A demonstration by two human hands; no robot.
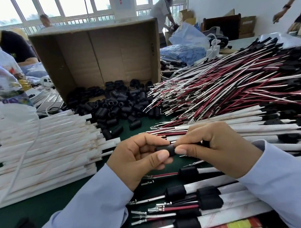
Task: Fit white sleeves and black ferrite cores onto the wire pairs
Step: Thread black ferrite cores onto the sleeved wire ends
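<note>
— What sort of place is this?

— A workroom with a row of windows [74, 4] along the back wall. The work is done over a green table [50, 204]. A cardboard box [95, 51] lies on its side with its mouth toward the camera, and loose ferrite cores [116, 106] spill out of it onto the table.

— Any writing you can read?

— Hardly. A white pillar [120, 0] between the windows carries red characters running downward, too small to make out. The label on the plastic bottle [3, 79] at far left is blurred.

— Where are the parts?

— White sleeves [44, 141] are stacked at left. The red-and-white wire pairs [216, 90] lie in a big heap at right, with their metal terminals pointing toward the cores. At lower right, nearest the camera, finished pieces [208, 199] lie side by side. Each has a black core at the end of a sleeve, and its terminals stick out to the left.

— And the hands?

— They meet in the centre, raised over the table, on a single ferrite core [166, 150]. The left hand [137, 158] pinches its left end between thumb and forefinger, with the other fingers curled. The right hand [216, 148] closes its thumb and forefinger tips on the right end. Its other fingers are folded round something dark that I cannot identify. The core lies crosswise between the two thumbs. I cannot tell whether a wire runs through it.
</note>
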